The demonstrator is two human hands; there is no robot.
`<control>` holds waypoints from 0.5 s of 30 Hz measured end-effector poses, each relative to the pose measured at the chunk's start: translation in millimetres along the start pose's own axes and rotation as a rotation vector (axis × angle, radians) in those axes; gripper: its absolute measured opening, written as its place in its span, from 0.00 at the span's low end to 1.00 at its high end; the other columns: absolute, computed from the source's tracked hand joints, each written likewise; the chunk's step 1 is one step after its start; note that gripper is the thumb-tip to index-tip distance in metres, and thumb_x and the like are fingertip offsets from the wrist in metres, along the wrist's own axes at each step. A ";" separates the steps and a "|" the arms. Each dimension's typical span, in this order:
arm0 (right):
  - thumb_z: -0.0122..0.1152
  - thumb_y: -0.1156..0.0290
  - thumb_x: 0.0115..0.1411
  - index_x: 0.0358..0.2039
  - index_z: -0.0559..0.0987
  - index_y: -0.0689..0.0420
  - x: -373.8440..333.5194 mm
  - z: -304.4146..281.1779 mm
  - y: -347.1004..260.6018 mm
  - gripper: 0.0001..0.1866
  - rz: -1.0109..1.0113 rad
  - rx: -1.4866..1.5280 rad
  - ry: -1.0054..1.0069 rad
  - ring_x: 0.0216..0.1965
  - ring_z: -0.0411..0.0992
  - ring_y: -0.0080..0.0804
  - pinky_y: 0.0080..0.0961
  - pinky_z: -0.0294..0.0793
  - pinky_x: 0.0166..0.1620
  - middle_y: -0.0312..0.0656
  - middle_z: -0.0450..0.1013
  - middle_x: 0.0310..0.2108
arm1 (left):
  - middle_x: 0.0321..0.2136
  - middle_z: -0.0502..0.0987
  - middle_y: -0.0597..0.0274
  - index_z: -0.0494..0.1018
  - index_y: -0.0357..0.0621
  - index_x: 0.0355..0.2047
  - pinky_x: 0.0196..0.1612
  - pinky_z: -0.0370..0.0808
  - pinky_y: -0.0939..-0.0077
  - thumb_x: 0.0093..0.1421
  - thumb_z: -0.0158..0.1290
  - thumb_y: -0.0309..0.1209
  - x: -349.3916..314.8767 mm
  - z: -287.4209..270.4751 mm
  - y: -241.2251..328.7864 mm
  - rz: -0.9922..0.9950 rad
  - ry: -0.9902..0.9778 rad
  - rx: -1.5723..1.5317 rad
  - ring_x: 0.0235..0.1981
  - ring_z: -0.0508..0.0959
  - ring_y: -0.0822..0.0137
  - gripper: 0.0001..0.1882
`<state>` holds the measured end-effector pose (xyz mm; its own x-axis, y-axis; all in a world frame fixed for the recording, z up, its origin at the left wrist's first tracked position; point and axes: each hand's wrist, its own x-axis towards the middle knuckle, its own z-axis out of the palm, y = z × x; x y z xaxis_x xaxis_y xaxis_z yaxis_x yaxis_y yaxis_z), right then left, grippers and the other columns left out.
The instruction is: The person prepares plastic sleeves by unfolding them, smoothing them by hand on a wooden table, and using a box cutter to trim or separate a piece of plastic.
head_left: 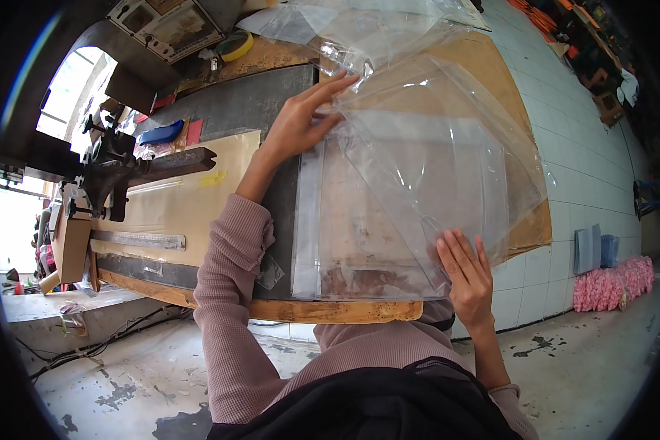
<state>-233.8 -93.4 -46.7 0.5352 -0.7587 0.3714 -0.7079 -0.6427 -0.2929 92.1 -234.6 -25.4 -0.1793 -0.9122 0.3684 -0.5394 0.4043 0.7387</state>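
Note:
A clear plastic sheet point(447, 158) is lifted and folded diagonally over a stack of flat clear plastic sheets point(308, 242) at the table's front edge. My left hand point(301, 121) reaches to the far left corner of the lifted sheet, fingers and thumb apart, fingertips at the plastic. Nearer me, my right hand point(466, 282) lies with outstretched fingers against the sheet's right front edge; its thumb is mostly hidden. More crumpled clear plastic point(378, 37) is heaped beyond, at the back of the table.
Left of the stack stand a black metal machine arm point(172, 167), a brown board point(231, 165) and a steel ruler point(139, 240). Yellow tape point(235, 45) lies at the back. The wooden table edge point(337, 312) runs before me. Pink bundles point(612, 284) sit on the floor at right.

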 end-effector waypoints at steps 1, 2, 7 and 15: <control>0.50 0.84 0.52 0.48 0.77 0.54 1.6 -0.4 0.6 0.22 -0.002 -0.001 0.000 0.56 0.67 0.36 0.43 0.56 0.61 0.42 0.70 0.52 | 0.56 0.67 0.61 0.68 0.61 0.54 0.45 0.76 0.67 0.50 0.54 0.20 -0.5 -0.2 0.9 0.000 0.002 0.000 0.49 0.74 0.57 0.31; 0.50 0.84 0.51 0.49 0.76 0.52 3.2 -1.5 1.1 0.24 -0.001 0.028 -0.028 0.56 0.66 0.36 0.42 0.57 0.61 0.42 0.69 0.53 | 0.55 0.68 0.63 0.68 0.61 0.54 0.50 0.72 0.65 0.47 0.57 0.20 -1.2 -0.5 1.2 0.171 0.026 0.140 0.51 0.72 0.60 0.33; 0.50 0.84 0.50 0.51 0.75 0.46 1.7 -8.5 6.9 0.28 0.010 0.100 -0.092 0.58 0.63 0.36 0.42 0.59 0.60 0.43 0.66 0.56 | 0.54 0.70 0.72 0.68 0.65 0.53 0.63 0.56 0.55 0.41 0.64 0.28 6.3 -6.5 25.3 0.439 0.020 0.476 0.54 0.70 0.69 0.36; 0.50 0.84 0.51 0.52 0.74 0.49 -2.2 -16.5 3.9 0.27 -0.040 0.101 -0.162 0.57 0.64 0.36 0.42 0.58 0.60 0.41 0.67 0.56 | 0.50 0.73 0.80 0.66 0.68 0.54 0.63 0.56 0.64 0.55 0.48 0.34 -0.4 6.0 46.8 0.712 -0.144 1.019 0.48 0.74 0.81 0.25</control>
<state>-245.3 -92.5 -34.1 0.6351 -0.7340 0.2406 -0.6388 -0.6742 -0.3705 62.0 -215.7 5.7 -0.7458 -0.5376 0.3935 -0.6652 0.6336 -0.3952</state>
